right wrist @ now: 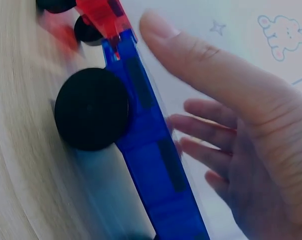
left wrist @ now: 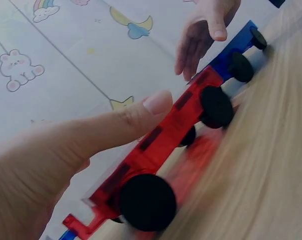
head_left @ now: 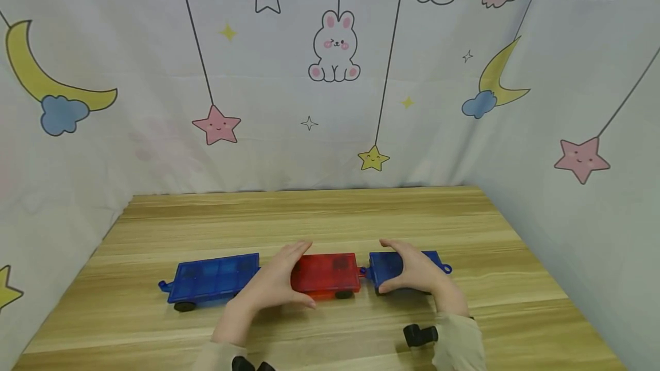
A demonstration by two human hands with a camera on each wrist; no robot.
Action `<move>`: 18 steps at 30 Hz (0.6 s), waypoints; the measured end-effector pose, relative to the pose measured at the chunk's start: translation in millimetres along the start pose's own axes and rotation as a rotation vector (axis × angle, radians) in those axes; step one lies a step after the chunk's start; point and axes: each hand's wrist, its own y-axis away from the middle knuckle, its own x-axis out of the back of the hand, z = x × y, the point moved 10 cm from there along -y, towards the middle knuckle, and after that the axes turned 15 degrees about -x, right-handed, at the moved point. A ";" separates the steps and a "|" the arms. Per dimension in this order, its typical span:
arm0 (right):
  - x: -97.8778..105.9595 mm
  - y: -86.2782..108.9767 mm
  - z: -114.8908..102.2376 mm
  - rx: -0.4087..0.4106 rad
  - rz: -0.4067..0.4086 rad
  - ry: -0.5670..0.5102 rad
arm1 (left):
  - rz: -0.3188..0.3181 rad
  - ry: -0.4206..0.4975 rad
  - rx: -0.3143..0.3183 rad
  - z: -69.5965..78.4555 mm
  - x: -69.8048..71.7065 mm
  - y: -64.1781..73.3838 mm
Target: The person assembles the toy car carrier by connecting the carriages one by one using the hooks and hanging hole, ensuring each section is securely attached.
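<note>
Three toy train cars stand in a row on their black wheels: a translucent blue car [head_left: 213, 277] on the left, a red car [head_left: 327, 275] in the middle, and a second blue car [head_left: 384, 267] on the right. My left hand [head_left: 272, 280] spans the left end of the red car, thumb on the near side and fingers spread toward the far side. Over the right blue car hovers my right hand [head_left: 416, 269], thumb and fingers spread wide. The right wrist view shows those fingers [right wrist: 211, 120] straight and apart beyond the car. A small coupling links the red car to each blue car.
All the cars stand on a wood-grain table [head_left: 309, 216]. White curtains [head_left: 289, 85] printed with stars, moons and bunnies rise behind and beside it. A hook [head_left: 165, 286] sticks out at the left end of the row and a ring [head_left: 447, 268] at the right end.
</note>
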 end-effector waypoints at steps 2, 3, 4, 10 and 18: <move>0.9 0.2 -4.1 0.007 0.020 -0.005 | 0.015 0.017 0.012 -3.1 5.7 3.2; 1.2 0.5 -6.9 0.015 0.030 -0.007 | 0.021 0.022 0.021 -5.2 8.4 4.8; 1.2 0.7 -10.3 0.024 0.040 -0.011 | 0.029 0.026 0.025 -7.0 11.6 6.6; -6.0 -1.9 -33.1 0.075 0.080 -0.026 | 0.043 0.048 0.097 -22.5 27.9 20.5; -38.3 -6.0 -64.8 0.146 -0.007 -0.016 | 0.029 0.001 0.203 -43.9 48.4 43.7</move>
